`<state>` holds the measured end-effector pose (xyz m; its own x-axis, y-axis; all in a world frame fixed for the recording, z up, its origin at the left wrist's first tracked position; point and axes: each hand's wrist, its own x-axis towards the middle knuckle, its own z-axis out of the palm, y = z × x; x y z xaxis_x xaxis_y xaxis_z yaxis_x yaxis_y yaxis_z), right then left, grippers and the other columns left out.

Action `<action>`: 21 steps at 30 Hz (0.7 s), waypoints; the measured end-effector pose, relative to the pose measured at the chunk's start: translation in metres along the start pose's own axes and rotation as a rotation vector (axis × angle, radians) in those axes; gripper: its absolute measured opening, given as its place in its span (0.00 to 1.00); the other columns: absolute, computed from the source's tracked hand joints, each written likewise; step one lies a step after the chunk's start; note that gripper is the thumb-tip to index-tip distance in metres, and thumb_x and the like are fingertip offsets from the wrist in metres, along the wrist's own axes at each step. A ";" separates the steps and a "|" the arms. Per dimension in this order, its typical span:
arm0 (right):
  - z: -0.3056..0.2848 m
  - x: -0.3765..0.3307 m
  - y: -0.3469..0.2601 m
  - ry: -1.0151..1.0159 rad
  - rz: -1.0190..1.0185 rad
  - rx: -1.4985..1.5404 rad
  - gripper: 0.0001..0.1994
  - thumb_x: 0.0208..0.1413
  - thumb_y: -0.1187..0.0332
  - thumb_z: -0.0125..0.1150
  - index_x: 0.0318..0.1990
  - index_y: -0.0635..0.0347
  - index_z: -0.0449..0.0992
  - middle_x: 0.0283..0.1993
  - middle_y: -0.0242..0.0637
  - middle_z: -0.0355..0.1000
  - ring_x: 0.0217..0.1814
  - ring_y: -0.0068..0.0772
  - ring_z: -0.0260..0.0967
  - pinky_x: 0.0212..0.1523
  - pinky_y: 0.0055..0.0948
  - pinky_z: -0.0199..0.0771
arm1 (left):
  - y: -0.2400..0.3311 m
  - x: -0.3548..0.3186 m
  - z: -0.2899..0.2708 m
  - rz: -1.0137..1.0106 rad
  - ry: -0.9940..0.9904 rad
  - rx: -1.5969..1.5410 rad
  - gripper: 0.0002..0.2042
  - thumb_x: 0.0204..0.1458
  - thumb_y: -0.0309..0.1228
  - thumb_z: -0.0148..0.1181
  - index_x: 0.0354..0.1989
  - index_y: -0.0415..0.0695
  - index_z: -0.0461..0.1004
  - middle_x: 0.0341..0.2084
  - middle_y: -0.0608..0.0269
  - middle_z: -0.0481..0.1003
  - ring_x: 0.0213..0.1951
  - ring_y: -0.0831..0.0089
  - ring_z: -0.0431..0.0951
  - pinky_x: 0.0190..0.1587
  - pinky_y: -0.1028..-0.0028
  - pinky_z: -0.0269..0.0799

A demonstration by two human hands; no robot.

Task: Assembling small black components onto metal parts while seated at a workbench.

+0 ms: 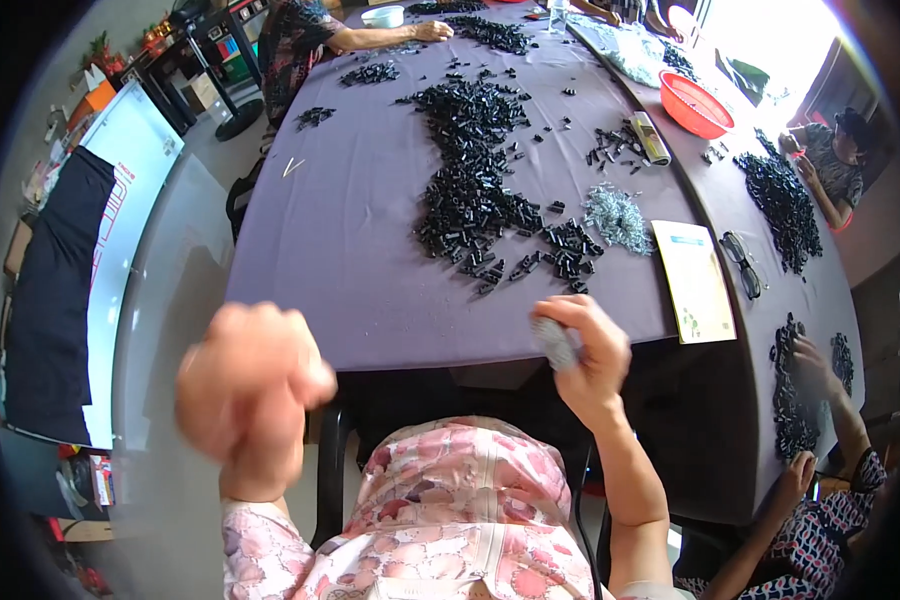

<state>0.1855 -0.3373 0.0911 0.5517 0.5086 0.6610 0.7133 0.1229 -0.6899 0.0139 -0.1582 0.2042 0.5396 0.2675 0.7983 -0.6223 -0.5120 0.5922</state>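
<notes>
My left hand (250, 375) is raised at the table's near left edge, curled into a fist and blurred by motion. Whatever it may hold is hidden. At the near edge, right of the middle, my right hand (595, 345) is closed around a grey speckled lump (555, 342), whose kind I cannot tell. Beyond that hand lies the near end of a long heap of small black plastic pieces (470, 190). A pile of small clear-grey pieces (618, 217) sits to the right of the heap. Neither hand touches the table.
A yellow-white booklet (692, 285) and black-framed glasses (741, 265) lie at the right. Farther off stand a red basket (695, 105) and a white bowl (383, 17). Other people's hands (432, 31) work around the purple-covered table (340, 240); one person sits close on my right.
</notes>
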 end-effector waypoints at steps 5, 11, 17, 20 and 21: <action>-0.047 -0.001 -0.100 0.336 0.068 0.580 0.07 0.43 0.76 0.55 0.32 0.61 0.72 0.26 0.39 0.71 0.23 0.33 0.61 0.25 0.25 0.61 | 0.038 0.006 0.015 0.134 -0.068 -0.405 0.10 0.48 0.28 0.62 0.33 0.45 0.66 0.24 0.61 0.69 0.18 0.76 0.64 0.20 0.79 0.59; -0.092 0.002 -0.172 -0.106 0.063 0.776 0.05 0.51 0.60 0.61 0.30 0.48 0.75 0.30 0.28 0.64 0.28 0.25 0.55 0.29 0.23 0.58 | 0.072 0.002 0.037 0.025 0.020 -0.321 0.04 0.53 0.31 0.55 0.35 0.47 0.70 0.26 0.63 0.66 0.21 0.70 0.62 0.19 0.73 0.55; -0.073 0.006 -0.181 0.148 0.014 0.722 0.04 0.46 0.61 0.64 0.26 0.43 0.75 0.26 0.17 0.63 0.26 0.18 0.53 0.27 0.19 0.53 | 0.064 0.019 0.020 -0.045 -0.277 -0.596 0.12 0.52 0.40 0.57 0.33 0.45 0.70 0.24 0.60 0.67 0.21 0.71 0.62 0.19 0.72 0.56; -0.077 0.016 -0.174 0.073 -0.018 0.694 0.03 0.45 0.63 0.65 0.26 0.43 0.76 0.26 0.16 0.64 0.26 0.18 0.53 0.27 0.19 0.53 | 0.069 0.016 0.025 -0.157 -0.132 -0.565 0.21 0.49 0.51 0.56 0.21 0.43 0.68 0.17 0.63 0.66 0.16 0.72 0.61 0.16 0.74 0.55; -0.081 0.018 -0.172 0.039 -0.104 0.639 0.03 0.44 0.64 0.66 0.27 0.43 0.76 0.26 0.16 0.64 0.26 0.17 0.54 0.26 0.19 0.53 | 0.067 0.019 0.025 -0.163 -0.126 -0.564 0.21 0.49 0.51 0.56 0.21 0.43 0.68 0.17 0.63 0.66 0.16 0.72 0.61 0.16 0.74 0.56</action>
<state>0.1073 -0.4186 0.2456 0.5175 0.4368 0.7358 0.3729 0.6588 -0.6534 -0.0030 -0.2079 0.2560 0.6950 0.1892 0.6937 -0.7123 0.0492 0.7002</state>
